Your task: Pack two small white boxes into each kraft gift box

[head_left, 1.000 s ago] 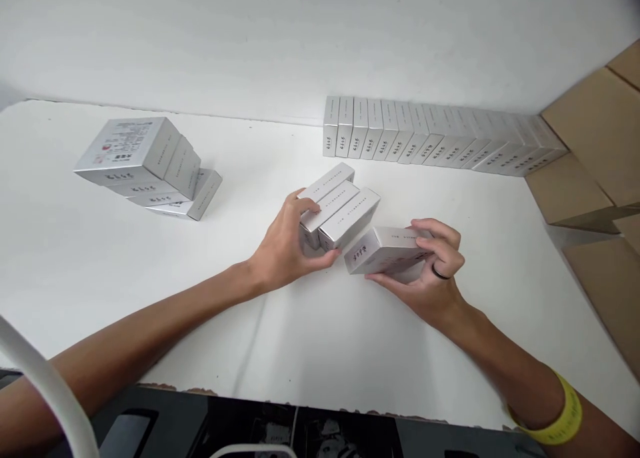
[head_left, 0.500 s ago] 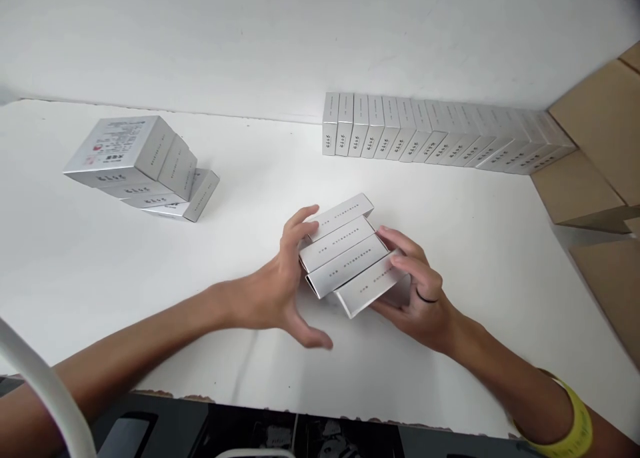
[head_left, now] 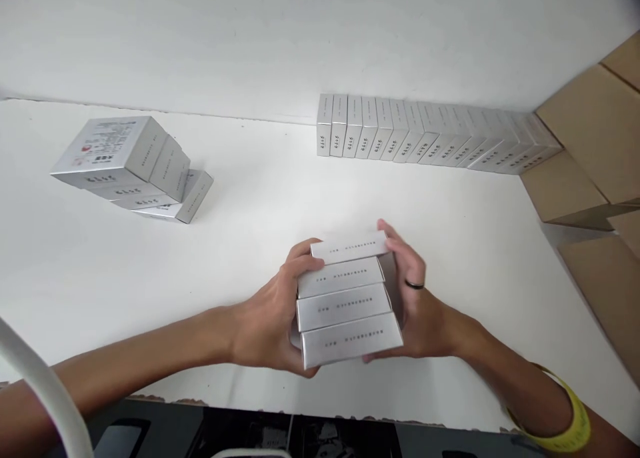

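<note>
Between my two hands is a set of several small white boxes, lined up side by side with their narrow printed faces toward me. My left hand is wrapped round their left side, fingers at the far box and thumb at the near one. On the right side, my right hand, with a dark ring on one finger, grips them; its fingers reach the far box and part of the hand is hidden behind the boxes. The farthest box sits slightly out of line with the others.
A stack of similar white boxes, its lowest one turned askew, is at the left. Along the wall stands a long row of such boxes, ending near brown cardboard boxes. A white curved tube crosses the lower left corner.
The boxes in my hands have come nearer and turned more level, and they are better aligned. My left thumb has closed in on the near box. My right hand has shifted along their right side.
</note>
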A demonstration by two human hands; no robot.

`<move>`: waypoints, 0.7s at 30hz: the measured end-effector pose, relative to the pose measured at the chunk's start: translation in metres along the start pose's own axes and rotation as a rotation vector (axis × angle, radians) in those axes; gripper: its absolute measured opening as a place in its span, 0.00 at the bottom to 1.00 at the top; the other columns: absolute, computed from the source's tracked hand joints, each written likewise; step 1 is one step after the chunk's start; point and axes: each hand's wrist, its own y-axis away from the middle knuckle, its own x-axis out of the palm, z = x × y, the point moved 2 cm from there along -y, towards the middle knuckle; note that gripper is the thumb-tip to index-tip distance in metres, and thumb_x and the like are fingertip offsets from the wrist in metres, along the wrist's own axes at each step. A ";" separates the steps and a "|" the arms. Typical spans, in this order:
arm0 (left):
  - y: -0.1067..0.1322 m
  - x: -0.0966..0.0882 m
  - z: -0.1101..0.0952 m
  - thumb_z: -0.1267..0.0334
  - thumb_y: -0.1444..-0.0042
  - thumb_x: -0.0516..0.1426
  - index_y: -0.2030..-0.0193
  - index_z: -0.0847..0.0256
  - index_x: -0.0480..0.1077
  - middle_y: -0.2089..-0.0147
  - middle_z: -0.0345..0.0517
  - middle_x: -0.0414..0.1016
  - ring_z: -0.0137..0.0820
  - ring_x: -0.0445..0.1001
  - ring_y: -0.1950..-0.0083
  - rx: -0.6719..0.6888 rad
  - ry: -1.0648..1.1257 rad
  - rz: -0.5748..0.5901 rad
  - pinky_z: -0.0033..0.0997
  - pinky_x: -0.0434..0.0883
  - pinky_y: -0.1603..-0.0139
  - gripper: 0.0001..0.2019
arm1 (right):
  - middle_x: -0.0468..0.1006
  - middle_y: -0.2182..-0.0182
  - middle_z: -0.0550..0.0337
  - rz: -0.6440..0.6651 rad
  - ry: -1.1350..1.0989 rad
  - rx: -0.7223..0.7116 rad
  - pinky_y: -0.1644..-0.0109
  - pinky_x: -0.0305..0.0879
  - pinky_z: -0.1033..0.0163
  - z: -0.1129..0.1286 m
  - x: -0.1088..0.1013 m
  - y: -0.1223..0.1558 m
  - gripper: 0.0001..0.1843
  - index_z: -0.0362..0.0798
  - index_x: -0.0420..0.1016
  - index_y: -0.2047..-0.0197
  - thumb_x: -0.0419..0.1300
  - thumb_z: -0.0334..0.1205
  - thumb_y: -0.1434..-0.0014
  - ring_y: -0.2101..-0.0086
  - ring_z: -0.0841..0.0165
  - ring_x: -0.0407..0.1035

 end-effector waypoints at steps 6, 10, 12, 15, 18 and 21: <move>-0.002 0.004 0.004 0.63 0.65 0.74 0.25 0.49 0.29 0.34 0.64 0.42 0.69 0.36 0.24 0.051 0.002 0.037 0.66 0.78 0.41 0.70 | 0.39 0.30 0.44 0.057 0.115 -0.165 0.24 0.54 0.28 0.016 0.011 0.000 0.74 0.59 0.24 0.24 0.78 0.53 0.51 0.25 0.41 0.31; -0.006 0.009 0.006 0.63 0.63 0.73 0.24 0.50 0.27 0.31 0.66 0.40 0.71 0.31 0.21 0.080 -0.036 0.024 0.78 0.67 0.32 0.70 | 0.42 0.33 0.43 0.062 0.077 -0.170 0.25 0.56 0.30 0.017 0.012 0.001 0.69 0.55 0.24 0.24 0.74 0.49 0.47 0.27 0.44 0.34; -0.008 0.010 0.005 0.64 0.64 0.73 0.24 0.50 0.26 0.31 0.66 0.42 0.71 0.32 0.21 0.083 -0.056 0.004 0.80 0.63 0.30 0.71 | 0.45 0.33 0.43 0.071 0.033 -0.130 0.28 0.62 0.32 0.014 0.010 0.001 0.69 0.55 0.25 0.24 0.74 0.48 0.49 0.28 0.46 0.38; -0.010 0.010 0.002 0.64 0.63 0.73 0.23 0.51 0.26 0.31 0.67 0.43 0.71 0.31 0.20 0.111 -0.075 -0.035 0.81 0.60 0.28 0.71 | 0.48 0.34 0.43 0.072 0.036 -0.127 0.33 0.69 0.37 0.010 0.006 0.001 0.68 0.54 0.28 0.24 0.74 0.48 0.50 0.30 0.47 0.43; -0.011 0.007 -0.004 0.64 0.60 0.74 0.22 0.52 0.24 0.27 0.71 0.38 0.70 0.27 0.19 0.104 -0.048 -0.012 0.77 0.63 0.28 0.71 | 0.47 0.36 0.45 0.043 0.134 -0.212 0.32 0.67 0.37 0.013 0.002 0.001 0.60 0.54 0.37 0.25 0.72 0.47 0.48 0.31 0.47 0.42; -0.008 0.003 -0.009 0.64 0.61 0.75 0.22 0.52 0.21 0.22 0.71 0.33 0.69 0.28 0.18 0.105 -0.034 0.008 0.74 0.62 0.26 0.74 | 0.48 0.38 0.46 -0.022 0.167 -0.264 0.31 0.62 0.34 0.020 0.002 0.002 0.56 0.55 0.39 0.25 0.70 0.49 0.46 0.31 0.45 0.41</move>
